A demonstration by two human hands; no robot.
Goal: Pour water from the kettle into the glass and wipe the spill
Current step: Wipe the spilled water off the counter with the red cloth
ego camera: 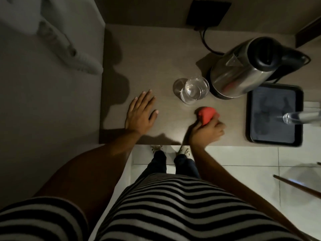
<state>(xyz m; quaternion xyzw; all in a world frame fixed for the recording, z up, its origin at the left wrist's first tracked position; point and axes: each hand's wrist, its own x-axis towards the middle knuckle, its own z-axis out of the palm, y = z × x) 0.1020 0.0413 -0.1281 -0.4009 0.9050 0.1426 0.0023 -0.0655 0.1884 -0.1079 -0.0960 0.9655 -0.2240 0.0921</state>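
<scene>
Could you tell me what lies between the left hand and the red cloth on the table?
Only bare table, in the head view, between the left hand and the red cloth gripped by the right hand.

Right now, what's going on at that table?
A person stands at the table, wiping. The right hand holds a bunched red cloth against the tabletop, just in front of the glass, which has water in it. The left hand lies flat and open on the table. The kettle stands on its base beside the glass, untouched. A dark tray lies to the right.
</scene>
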